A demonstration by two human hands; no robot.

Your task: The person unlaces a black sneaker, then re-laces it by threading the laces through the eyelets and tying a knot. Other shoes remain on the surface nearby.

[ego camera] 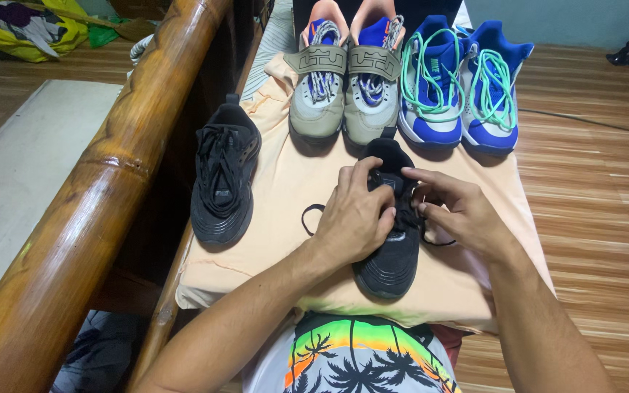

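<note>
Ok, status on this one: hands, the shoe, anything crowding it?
Left hand and right hand both on black shoe, fingers in its laces. Shoe flat on peach cloth. Second black shoe apart, left; grey pair, blue pair beyond.

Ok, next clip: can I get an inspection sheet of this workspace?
Surface: peach cloth over a bench.
Job's things: black shoe, laces loose, under both hands.
Clutter: second black shoe; grey-green pair; blue pair with green laces.
Grippers: left hand and right hand work the laces.
Cables: thin dark line on the floor.
Surroundings: bamboo rail, wooden floor, yellow bag.
</note>
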